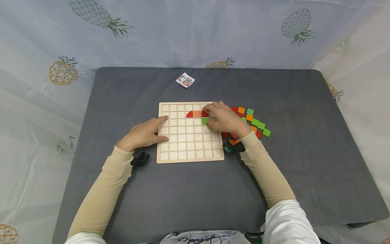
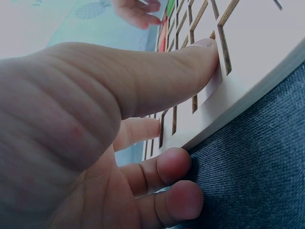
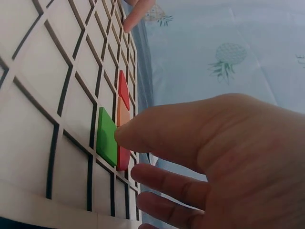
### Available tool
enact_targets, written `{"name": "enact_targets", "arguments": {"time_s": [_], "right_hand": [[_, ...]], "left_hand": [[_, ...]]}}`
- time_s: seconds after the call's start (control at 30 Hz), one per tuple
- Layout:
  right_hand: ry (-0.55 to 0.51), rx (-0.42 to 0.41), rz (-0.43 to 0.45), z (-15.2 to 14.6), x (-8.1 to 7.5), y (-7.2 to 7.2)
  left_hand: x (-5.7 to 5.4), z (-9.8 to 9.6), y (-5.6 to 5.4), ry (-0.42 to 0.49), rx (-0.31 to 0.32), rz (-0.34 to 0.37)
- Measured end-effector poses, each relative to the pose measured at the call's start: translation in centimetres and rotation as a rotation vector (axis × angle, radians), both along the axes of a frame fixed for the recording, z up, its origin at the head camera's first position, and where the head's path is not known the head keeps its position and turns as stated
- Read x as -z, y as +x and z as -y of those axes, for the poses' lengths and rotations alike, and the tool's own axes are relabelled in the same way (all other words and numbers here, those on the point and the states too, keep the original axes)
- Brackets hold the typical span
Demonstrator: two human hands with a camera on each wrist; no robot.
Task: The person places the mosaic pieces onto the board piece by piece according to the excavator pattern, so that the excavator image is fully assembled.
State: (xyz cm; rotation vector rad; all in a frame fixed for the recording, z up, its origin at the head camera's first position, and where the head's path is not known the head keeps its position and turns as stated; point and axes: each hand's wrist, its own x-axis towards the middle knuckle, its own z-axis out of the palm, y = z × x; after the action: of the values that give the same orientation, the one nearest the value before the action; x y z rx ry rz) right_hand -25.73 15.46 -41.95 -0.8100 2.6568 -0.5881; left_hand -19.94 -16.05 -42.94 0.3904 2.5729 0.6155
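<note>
Wooden grid board (image 1: 181, 145) lies flat on the grey-covered tabletop (image 1: 170, 193) in front of the person, its upper right corner hidden behind the right hand (image 1: 225, 117). In the upper right part of the grid sit a rounded red piece (image 1: 189, 115), an orange square (image 1: 197, 114) beside it, then a second red piece (image 1: 205, 114), partly covered by fingers, with a green square (image 1: 204, 121) just below. The right hand's thumb and forefinger stand parted about that second red piece, loosely bent; no piece shows lifted between them, but the thumb blocks the forefinger in the right wrist view, so how firmly they touch cannot be told. The left hand (image 1: 145, 133) has its fingers spread, thumb and forefinger resting straight on the board's left side; in the left wrist view, two other fingertips show beyond the edge, the rest being masked by the thumb. Right of the board, loose pieces (image 1: 261, 125) in red, orange and green lie scattered; some are hidden by the right hand and wrist, and a black wrist camera (image 1: 238, 148) overlaps the lowest ones, making a count unsure. Beyond the board's far edge lies a small card (image 1: 185, 80), its coloured pattern too small to make out.
</note>
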Motion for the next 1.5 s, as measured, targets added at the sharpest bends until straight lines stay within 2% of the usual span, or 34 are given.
{"name": "enact_targets", "arguments": {"time_s": [0.4,0.63,1.13,1.3,1.4,1.5], "right_hand": [[-0.013,0.003,-0.005,0.2,0.1,0.0],[-0.081,0.012,0.056,0.8,0.4,0.2],[-0.063,-0.028,0.051,1.4,0.2,0.5],[-0.162,0.002,0.079,0.5,-0.9,0.3],[-0.251,0.035,0.098,-0.8,-1.8,0.3],[-0.297,0.079,0.101,-2.4,-2.6,0.3]], "left_hand": [[-0.1,0.1,0.0,-0.005,0.001,0.007],[0.0,0.1,0.0,-0.008,-0.001,0.007],[-0.2,0.2,0.0,0.000,0.001,0.009],[-0.2,0.2,0.0,0.005,0.002,0.016],[-0.2,0.2,-0.1,0.008,0.005,0.020],[-0.2,0.2,0.0,0.009,0.002,0.019]]}}
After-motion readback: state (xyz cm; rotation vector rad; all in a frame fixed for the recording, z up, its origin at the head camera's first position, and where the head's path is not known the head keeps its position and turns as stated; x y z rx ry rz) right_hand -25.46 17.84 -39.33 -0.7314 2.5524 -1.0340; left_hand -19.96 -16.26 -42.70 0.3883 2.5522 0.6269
